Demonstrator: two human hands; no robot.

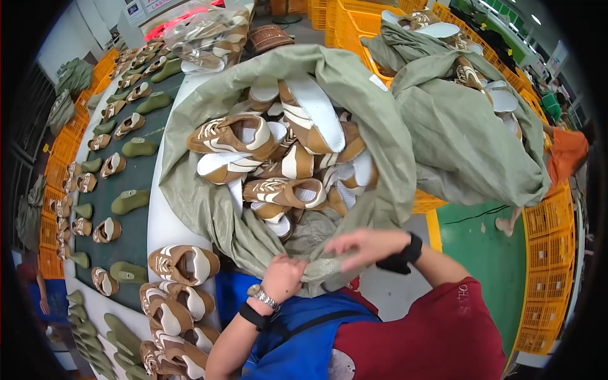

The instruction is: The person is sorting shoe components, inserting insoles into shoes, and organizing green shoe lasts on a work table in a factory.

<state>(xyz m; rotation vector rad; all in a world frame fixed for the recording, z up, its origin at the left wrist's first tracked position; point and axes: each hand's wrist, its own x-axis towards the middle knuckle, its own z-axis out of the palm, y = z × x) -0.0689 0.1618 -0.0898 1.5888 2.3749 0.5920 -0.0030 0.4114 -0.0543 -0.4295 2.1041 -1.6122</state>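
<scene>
A large grey-green woven sack [387,136] stands open before me, its rim folded outward in thick creases. Inside lies a jumble of brown and cream lace-up shoes [285,192], some turned to show white soles. My left hand [283,280] is closed on the sack's near rim, bunching the cloth between its fingers. Just right of it, over the same rim, my right hand [366,246] hovers with fingers stretched out and slightly blurred. Nothing shows in that hand. Whether its fingertips touch the cloth, I cannot tell.
At left, a dark green conveyor belt [161,134] carries brown shoes and green shoe lasts. Several shoes [183,265] crowd the white ledge by my left arm. A second shoe-filled sack [465,130] stands at right. Orange crates [546,278] line the green floor; another person's orange sleeve [565,152] shows beyond.
</scene>
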